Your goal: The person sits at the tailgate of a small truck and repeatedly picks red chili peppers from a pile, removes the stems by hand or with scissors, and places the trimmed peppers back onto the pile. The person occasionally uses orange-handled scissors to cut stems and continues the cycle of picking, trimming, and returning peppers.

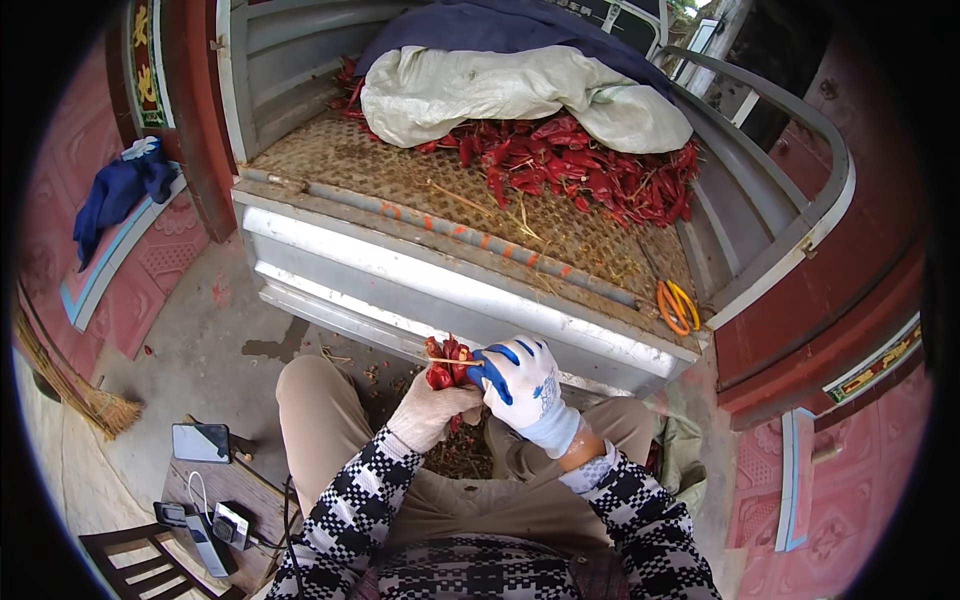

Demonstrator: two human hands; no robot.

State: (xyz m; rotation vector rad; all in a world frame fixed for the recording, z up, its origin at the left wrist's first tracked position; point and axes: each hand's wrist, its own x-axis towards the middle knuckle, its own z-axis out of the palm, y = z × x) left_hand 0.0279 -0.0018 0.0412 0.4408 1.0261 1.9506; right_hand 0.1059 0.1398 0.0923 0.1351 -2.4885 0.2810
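My left hand (427,414), in a pale knit glove, is closed around a bunch of dried red chili peppers (448,364) above my lap. The fingers of my right hand (521,386), in a white glove with blue coating, pinch a thin pale stem (455,361) that lies across the bunch. Both hands touch at the peppers; some fingertips are hidden. In front of me, a heap of red chili peppers (555,161) lies on the rusty truck bed (375,180), partly under a white woven sack (480,90) and a dark blue cloth (495,26).
The lowered metal tailgate (450,300) is just beyond my hands. Yellow and orange scissors (677,307) lie at the bed's right corner. At lower left, a wooden stool (247,487) holds a phone (200,442) and devices. A straw broom (105,409) stands left. Plant scraps litter the floor.
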